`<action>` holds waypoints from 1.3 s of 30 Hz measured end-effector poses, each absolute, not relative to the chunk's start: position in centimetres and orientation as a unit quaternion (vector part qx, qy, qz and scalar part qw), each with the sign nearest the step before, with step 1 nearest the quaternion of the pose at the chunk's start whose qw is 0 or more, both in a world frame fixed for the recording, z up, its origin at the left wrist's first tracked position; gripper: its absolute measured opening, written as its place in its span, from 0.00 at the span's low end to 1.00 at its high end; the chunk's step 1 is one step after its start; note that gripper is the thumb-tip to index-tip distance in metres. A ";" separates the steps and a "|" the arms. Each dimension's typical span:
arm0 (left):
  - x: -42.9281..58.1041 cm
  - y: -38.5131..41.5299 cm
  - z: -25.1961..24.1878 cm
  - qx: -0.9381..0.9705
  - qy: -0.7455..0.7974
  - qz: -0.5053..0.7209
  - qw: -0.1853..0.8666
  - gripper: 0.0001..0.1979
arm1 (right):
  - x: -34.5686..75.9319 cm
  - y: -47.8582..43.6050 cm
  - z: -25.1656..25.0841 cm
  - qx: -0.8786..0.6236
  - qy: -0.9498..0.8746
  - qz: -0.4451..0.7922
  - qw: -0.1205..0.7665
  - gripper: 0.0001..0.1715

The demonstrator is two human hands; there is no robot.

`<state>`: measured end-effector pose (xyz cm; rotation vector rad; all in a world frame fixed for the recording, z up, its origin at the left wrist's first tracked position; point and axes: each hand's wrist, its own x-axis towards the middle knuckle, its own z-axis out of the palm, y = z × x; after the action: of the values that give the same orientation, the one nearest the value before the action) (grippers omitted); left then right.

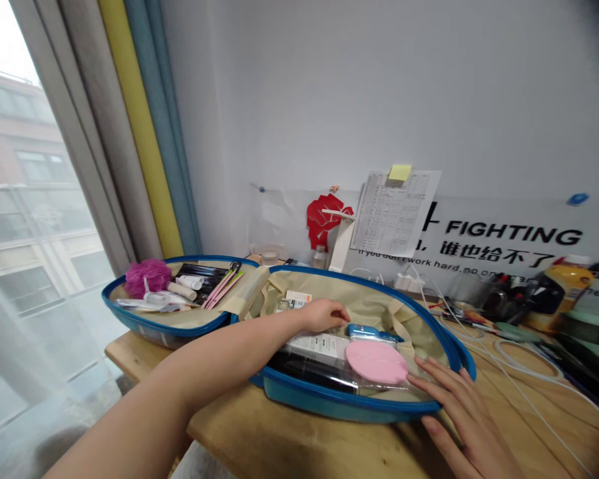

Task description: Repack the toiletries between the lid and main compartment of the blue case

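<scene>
A blue-rimmed case (329, 411) lies open on the wooden table. My left hand (324, 315) is over its right half, fingers curled down; what they hold, if anything, is hidden. Just right of these fingers is a blue packaged item (372, 332). A pink oval pad (377, 362) lies nearer the front, beside a grey-white box (319, 344) and a black item (309, 370). My right hand (454, 406) is spread at the case's right front edge, its fingertips close to the pad. A small white-and-orange box (298, 297) sits behind my left wrist.
The case's left half holds a purple bath puff (148, 278), tubes (190, 282) and pink sticks (222, 289). White cables (519, 362), a yellow bottle (562, 286) and a green-lidded container (592, 329) stand or lie at right. A paper sheet (394, 213) is behind.
</scene>
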<state>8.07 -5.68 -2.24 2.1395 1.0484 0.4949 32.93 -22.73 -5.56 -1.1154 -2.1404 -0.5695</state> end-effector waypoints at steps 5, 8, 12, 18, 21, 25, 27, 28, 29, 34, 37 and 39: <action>7.8 -5.4 -2.6 0.853 0.391 0.143 0.315 0.06 | 33.1 -22.8 -5.7 -0.427 -0.818 -0.213 0.322 0.22; 7.7 -5.3 -2.5 0.864 0.382 0.123 0.304 0.07 | 33.4 -22.8 -6.1 -0.435 -0.818 -0.208 0.314 0.24; 7.5 -5.4 -2.3 0.870 0.384 0.106 0.290 0.06 | 33.6 -22.7 -6.4 -0.443 -0.821 -0.202 0.298 0.23; 7.5 -5.5 -2.1 0.867 0.401 0.117 0.271 0.05 | 33.2 -22.8 -6.0 -0.424 -0.821 -0.227 0.307 0.26; 7.5 -5.8 -1.2 0.861 0.409 0.141 0.268 0.06 | 33.2 -22.8 -5.8 -0.420 -0.820 -0.228 0.316 0.25; 6.9 -5.9 1.7 0.844 0.424 0.212 0.252 0.10 | 33.3 -22.4 -6.0 -0.401 -0.819 -0.238 0.335 0.22; 5.5 -5.4 3.7 0.829 0.436 0.259 0.238 0.13 | 33.4 -22.1 -6.3 -0.393 -0.820 -0.244 0.338 0.21; 4.4 -5.0 4.6 0.818 0.448 0.280 0.229 0.14 | 33.5 -22.0 -6.5 -0.388 -0.820 -0.247 0.340 0.21; 2.9 -4.6 5.5 0.804 0.465 0.298 0.219 0.15 | 33.5 -21.9 -6.6 -0.385 -0.821 -0.248 0.342 0.21; -7.8 -2.8 6.4 0.697 0.624 0.319 0.156 0.18 | 33.8 -21.7 -7.0 -0.384 -0.823 -0.248 0.339 0.21; -13.6 -3.3 4.6 0.641 0.708 0.264 0.134 0.19 | 33.7 -21.7 -6.9 -0.381 -0.823 -0.255 0.337 0.21; -16.1 -3.9 3.2 0.626 0.738 0.214 0.131 0.18 | 33.6 -21.7 -6.8 -0.376 -0.823 -0.260 0.337 0.21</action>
<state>-16.13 -3.92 3.18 1.8182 2.1429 0.6210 33.61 -21.73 -6.81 -0.9796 -2.1454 -0.6790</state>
